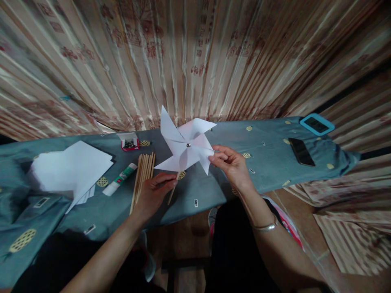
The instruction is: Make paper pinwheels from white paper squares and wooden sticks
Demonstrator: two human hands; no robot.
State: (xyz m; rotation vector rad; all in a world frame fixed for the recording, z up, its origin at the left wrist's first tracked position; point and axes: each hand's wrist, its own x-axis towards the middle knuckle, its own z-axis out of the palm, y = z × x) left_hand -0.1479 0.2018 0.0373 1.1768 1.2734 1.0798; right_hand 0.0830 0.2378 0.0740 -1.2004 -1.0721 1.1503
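A white paper pinwheel with a shiny metal pin at its centre is held up over the cloth-covered table. Its thin wooden stick is pinched in my left hand, just below the blades. My right hand grips the tip of a paper blade on the right side between thumb and fingers. Close beside my left hand lies a row of several wooden sticks, partly covered by that hand. Left of them is a glue stick with a green label.
A stack of white paper lies at the left. Behind the sticks stands a small open red box with dark bits inside. A black phone and a blue-framed device are at the right. A patterned curtain hangs behind the table.
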